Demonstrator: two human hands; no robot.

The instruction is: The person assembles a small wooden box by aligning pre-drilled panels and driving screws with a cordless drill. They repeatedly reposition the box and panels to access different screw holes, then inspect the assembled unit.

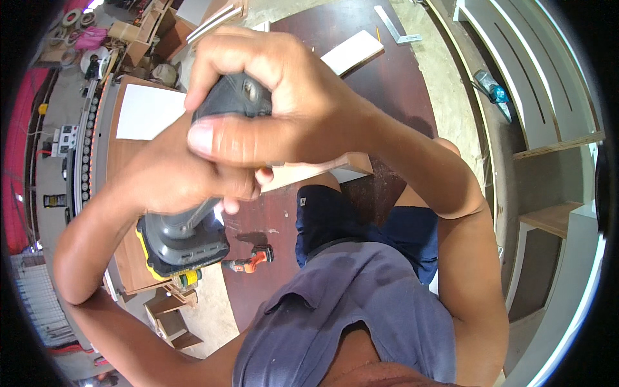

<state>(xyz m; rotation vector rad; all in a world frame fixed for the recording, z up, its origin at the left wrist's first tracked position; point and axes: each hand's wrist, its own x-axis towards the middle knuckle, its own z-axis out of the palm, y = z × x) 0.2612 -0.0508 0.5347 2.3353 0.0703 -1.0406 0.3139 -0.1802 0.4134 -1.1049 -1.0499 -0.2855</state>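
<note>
Left hand [190,171] is closed around the handle [187,222] of a drill [229,100], and the right hand [277,80] is cupped over its rear, thumb along one side. Both grip it. Under them spreads the dark red-brown desk [403,74]; the drill is held up above it, close below the camera, its front end hidden.

By its bulk, the drill should feel heavy and quite stiff, with no give in the housing. The broad black-and-yellow battery [190,251] hangs below the left hand and probably pulls the weight that way. The handle is the best hold for carrying; the rounded rear suits a palm for steadying and pressing. That smooth casing could slip under a sweaty palm, though the tool looks sturdy rather than fragile.

Past the hands, a board [322,171] shows a pale edge and white face. An orange-and-black small drill [251,259] lies on the desk near the battery in view, and a thin pencil [378,34] is at the far side.
</note>
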